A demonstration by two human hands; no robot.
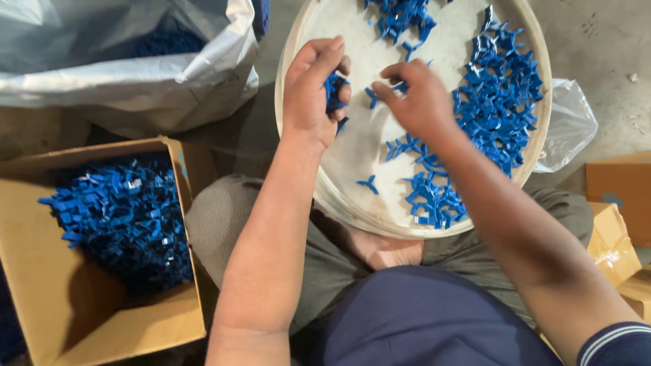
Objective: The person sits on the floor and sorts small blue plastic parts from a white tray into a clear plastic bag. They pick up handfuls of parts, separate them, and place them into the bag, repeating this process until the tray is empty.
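Note:
A round white tray (352,152) rests on my lap and holds many small blue plastic pieces (498,102), heaped mostly on its right side. My left hand (312,91) hovers over the tray's left part, fingers curled around a small bunch of the blue pieces (332,91). My right hand (420,98) is just to its right over the tray's middle, fingers pinched together near a loose piece; whether it grips one is hidden. A single blue piece (368,184) lies apart near the tray's front.
An open cardboard box (135,325) at my left is piled with the same blue pieces (122,217). A large silvery plastic bag (129,74) sits behind it. More cardboard boxes (620,196) and a clear plastic bag (569,125) lie at the right on the concrete floor.

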